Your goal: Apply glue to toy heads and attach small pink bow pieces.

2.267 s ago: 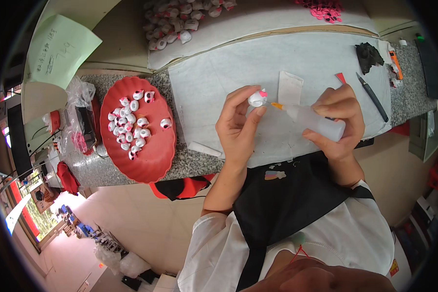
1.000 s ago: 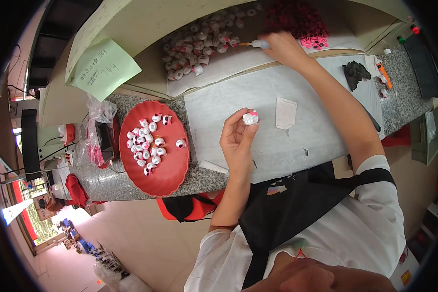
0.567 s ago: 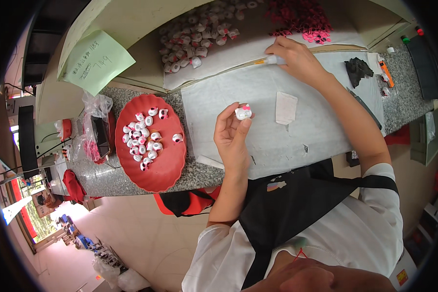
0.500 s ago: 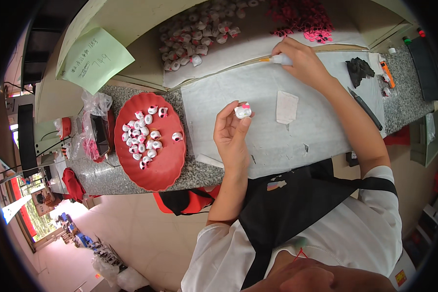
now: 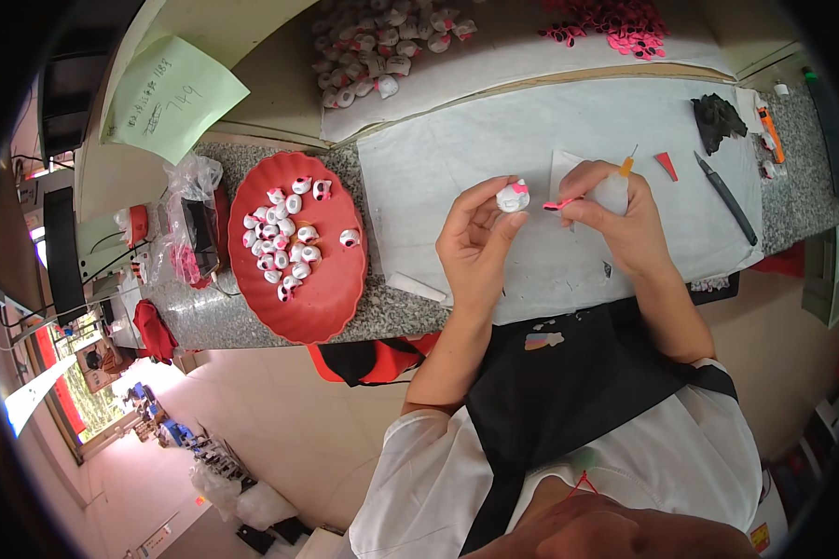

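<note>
Between thumb and fingers, my left hand (image 5: 474,244) pinches a small white figurine head (image 5: 513,197) with a pink patch on top. Just to its right, my right hand (image 5: 632,224) pinches a small pink piece (image 5: 557,204) at its fingertips. That same hand also keeps a translucent squeeze bottle (image 5: 612,194) in its grip, its orange needle tip pointing up. A narrow gap separates the pink piece from the figurine head. Behind the right hand, a white pad (image 5: 562,165) is partly hidden.
A red scalloped tray (image 5: 331,303) at left bears several figurine heads. More white heads (image 5: 382,47) and pink pieces (image 5: 625,28) lie piled on the back shelf. On the right are a craft knife (image 5: 725,197), black crumpled cloth (image 5: 718,122) and a red scrap (image 5: 667,167).
My right hand has come back from the pink pile toward my left hand, now with a pink piece. The bottle's tip has swung from leftward to upward. My left hand has shifted slightly right.
</note>
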### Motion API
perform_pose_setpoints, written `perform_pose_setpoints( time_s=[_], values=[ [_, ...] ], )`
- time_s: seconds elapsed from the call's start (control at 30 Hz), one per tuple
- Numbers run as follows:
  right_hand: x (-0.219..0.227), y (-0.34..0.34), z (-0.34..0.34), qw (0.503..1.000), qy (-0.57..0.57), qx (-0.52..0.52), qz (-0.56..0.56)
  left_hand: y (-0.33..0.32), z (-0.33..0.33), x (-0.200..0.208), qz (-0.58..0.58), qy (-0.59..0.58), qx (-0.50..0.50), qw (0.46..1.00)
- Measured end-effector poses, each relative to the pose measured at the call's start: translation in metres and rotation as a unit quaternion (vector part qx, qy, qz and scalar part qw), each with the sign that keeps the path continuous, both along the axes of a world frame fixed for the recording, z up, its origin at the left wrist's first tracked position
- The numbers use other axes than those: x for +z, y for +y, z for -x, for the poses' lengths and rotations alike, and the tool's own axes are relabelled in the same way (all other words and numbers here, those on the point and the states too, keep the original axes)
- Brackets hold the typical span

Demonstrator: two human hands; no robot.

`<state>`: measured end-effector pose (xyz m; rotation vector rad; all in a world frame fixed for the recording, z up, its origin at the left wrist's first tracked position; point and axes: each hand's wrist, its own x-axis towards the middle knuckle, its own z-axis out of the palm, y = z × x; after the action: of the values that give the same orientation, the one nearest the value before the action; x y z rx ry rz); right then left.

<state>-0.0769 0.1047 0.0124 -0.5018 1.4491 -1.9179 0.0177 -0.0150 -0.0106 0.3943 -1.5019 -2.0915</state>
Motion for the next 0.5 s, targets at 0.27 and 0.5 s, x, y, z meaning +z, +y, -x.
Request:
perform_pose_setpoints(
  time_s=[0.27,0.5],
  values=[
    [0.001,-0.001,-0.008,1.0,-0.001,0.006,-0.018,0.007,0.002,0.0,0.143,-0.02,0.036,0.989],
    [-0.006,-0.005,-0.009,1.0,-0.012,-0.012,-0.013,0.001,0.001,-0.007,0.283,-0.005,-0.003,0.959]
  ],
)
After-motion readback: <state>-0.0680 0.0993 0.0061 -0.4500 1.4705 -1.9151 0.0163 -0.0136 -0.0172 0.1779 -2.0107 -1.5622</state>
